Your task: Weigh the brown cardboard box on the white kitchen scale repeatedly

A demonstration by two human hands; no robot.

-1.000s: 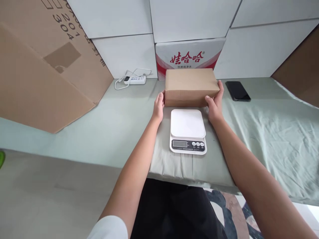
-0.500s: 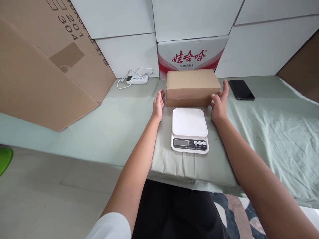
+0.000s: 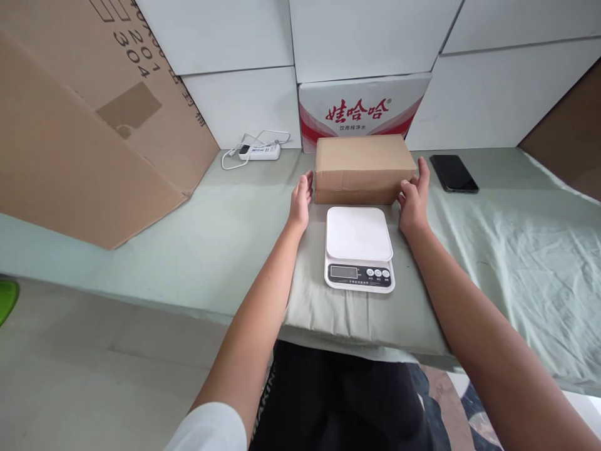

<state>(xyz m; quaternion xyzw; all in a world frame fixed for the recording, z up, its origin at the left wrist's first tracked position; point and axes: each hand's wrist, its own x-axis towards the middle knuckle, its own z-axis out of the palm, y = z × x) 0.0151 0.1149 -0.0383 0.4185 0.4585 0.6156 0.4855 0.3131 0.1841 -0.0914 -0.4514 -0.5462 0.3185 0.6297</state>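
A closed brown cardboard box [image 3: 364,181] rests on the cloth-covered table behind a white kitchen scale [image 3: 359,235]. My left hand [image 3: 301,200] is upright at the box's left end, fingers stretched out, with a narrow gap between. At the opposite end my right hand [image 3: 414,197] touches the front right corner, its index finger extended and its thumb near the front face. Some right fingers are hidden behind the box's edge. The scale's plate carries nothing, and its display looks blank.
A black phone [image 3: 454,173] lies right of the box. To the left is a white device with a cable [image 3: 260,151]. A white and red carton [image 3: 359,106] stands against stacked white boxes. A large cardboard carton [image 3: 94,138] occupies the table's left.
The view has shifted very slightly. Both hands, the cardboard box and the scale keep nearly the same positions relative to one another.
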